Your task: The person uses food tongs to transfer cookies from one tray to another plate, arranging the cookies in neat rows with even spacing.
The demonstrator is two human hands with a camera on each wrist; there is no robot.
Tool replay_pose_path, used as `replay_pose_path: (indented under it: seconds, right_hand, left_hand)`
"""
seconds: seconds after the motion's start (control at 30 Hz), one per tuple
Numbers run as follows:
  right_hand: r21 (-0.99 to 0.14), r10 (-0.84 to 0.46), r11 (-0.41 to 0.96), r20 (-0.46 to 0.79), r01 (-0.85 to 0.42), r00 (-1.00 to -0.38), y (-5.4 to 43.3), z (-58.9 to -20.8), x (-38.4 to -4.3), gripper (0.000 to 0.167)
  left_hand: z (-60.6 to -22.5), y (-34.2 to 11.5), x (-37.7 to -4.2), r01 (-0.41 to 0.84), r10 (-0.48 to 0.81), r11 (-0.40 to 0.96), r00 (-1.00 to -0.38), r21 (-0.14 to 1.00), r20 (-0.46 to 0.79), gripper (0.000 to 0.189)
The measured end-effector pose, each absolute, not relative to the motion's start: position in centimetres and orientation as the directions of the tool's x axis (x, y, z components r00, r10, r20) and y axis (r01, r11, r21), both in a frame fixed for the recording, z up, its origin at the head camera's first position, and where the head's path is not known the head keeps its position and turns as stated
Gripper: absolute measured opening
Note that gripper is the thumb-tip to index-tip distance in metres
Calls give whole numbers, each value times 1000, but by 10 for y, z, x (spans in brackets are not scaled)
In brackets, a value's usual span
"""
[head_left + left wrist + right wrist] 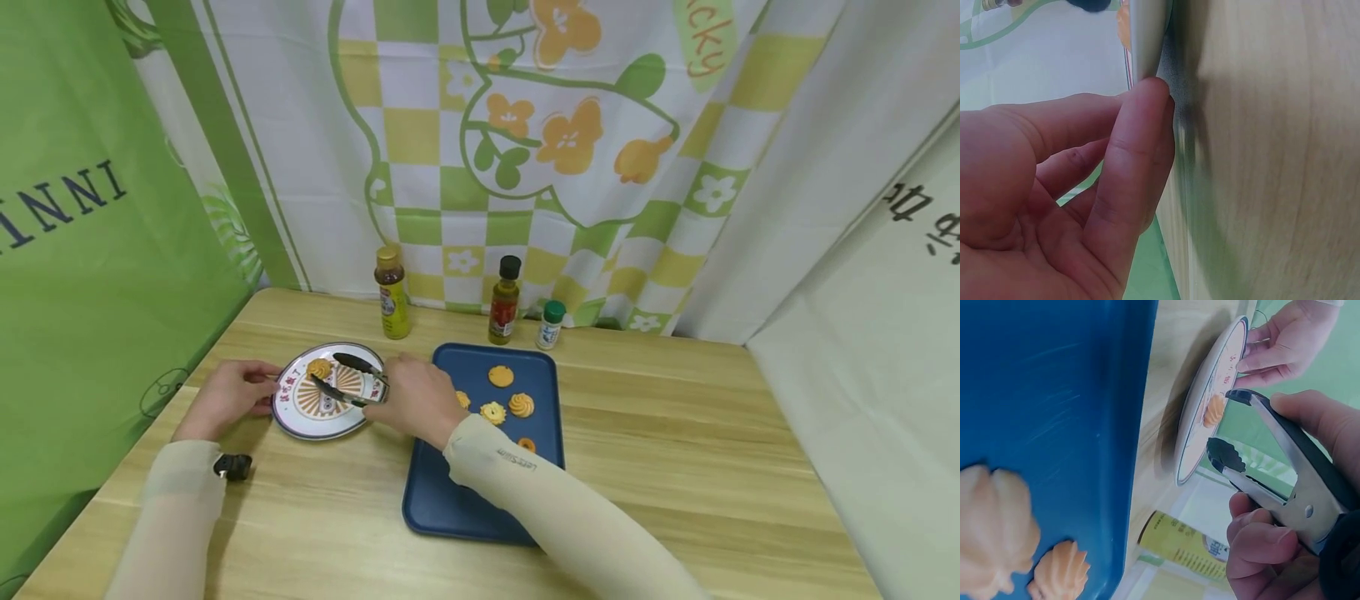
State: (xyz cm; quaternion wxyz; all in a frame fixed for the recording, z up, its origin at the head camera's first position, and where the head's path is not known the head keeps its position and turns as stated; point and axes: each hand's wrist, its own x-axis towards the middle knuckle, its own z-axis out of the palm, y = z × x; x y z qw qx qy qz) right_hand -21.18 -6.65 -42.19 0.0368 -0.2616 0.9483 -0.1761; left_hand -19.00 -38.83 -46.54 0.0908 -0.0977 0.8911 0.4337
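At the left of the head view, a white plate point(318, 430) with a dark rim line and printed pattern bears one swirled cookie point(319, 368). My left hand point(225, 396) pinches the plate's near-left edge between thumb and fingers, seen close in the left wrist view at the plate edge point(1149, 37). My right hand point(420, 398) grips metal tongs with black tips point(356, 363), which reach over the plate. Their arms are spread, with nothing between the tips point(1225, 455); the cookie point(1214, 411) lies just beyond them in the right wrist view.
A blue tray point(450, 504) with several cookies point(521, 406) lies under my right forearm. Behind stand a yellow-labelled bottle point(392, 300), a dark-capped bottle point(504, 304) and a small green-capped jar point(551, 327). Printed curtains point(420, 133) hang past the table's back edge.
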Motion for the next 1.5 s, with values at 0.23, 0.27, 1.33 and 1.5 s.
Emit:
replay_pose_path:
  seconds: [0.23,0.27,1.33,1.5]
  right_hand:
    - [-436,-499,773,29,-460,-866,-40,-418,-210,45]
    - [-439,-501,770,33,-463,-865,-37,-418,-209,47]
    - [-452,-354,820,80,-351,-932,109,-425,-181,60]
    - [-415,-326,848,82,-330,-942,129,-423,-183,61]
  left_hand:
    - [-462,-386,-191,-260,-99,609,-962,749,-253,45]
    - [-462,-387,-192,-260,-99,610,-962,749,-253,44]
    - [-467,-391,-189,-243,-95,619,-967,747,-235,44]
    - [-466,-388,-187,-238,-94,619,-969,748,-230,44]
